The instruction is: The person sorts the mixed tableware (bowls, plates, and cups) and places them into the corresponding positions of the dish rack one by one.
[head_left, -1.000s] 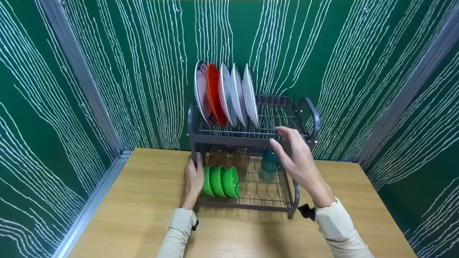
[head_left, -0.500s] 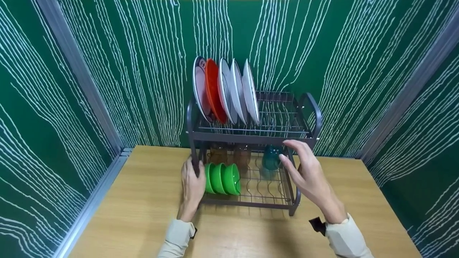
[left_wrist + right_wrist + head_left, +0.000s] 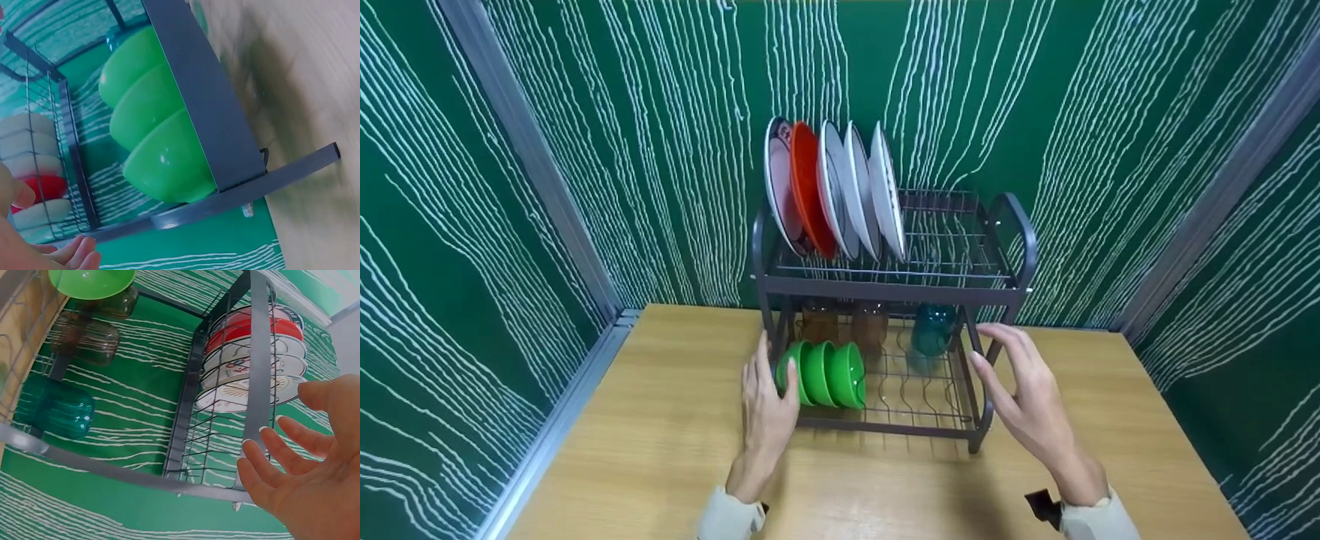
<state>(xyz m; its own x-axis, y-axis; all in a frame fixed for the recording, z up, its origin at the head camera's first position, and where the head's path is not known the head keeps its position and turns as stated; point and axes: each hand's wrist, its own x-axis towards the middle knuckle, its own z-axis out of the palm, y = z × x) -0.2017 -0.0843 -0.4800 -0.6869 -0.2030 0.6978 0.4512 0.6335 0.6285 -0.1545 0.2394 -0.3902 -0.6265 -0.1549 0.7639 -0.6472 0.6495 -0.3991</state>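
Note:
A dark grey two-tier dish rack (image 3: 877, 289) stands on the table. Several plates, one of them a red plate (image 3: 812, 191), lean upright on the left of its top tier. On the lower tier three green bowls (image 3: 846, 375) sit tilted in a row, in front of two brownish glasses (image 3: 870, 328) and a teal glass (image 3: 934, 330). My left hand (image 3: 769, 416), fingers extended, is beside the rack's left frame and the bowls; contact cannot be told. Around the right frame, my right hand (image 3: 1031, 397) hovers with thumb and fingers apart, holding nothing. In the right wrist view its fingers (image 3: 298, 450) look loosely bent.
The wooden table (image 3: 660, 450) runs out on both sides and in front of the rack. Close behind the rack rises a green wall (image 3: 675, 187) with white wavy lines. Metal posts (image 3: 532, 150) mark the corners.
My left hand has let go of the rack's left post and come nearer to me. My right hand has moved down and to the right, from the top tier's front to the right frame.

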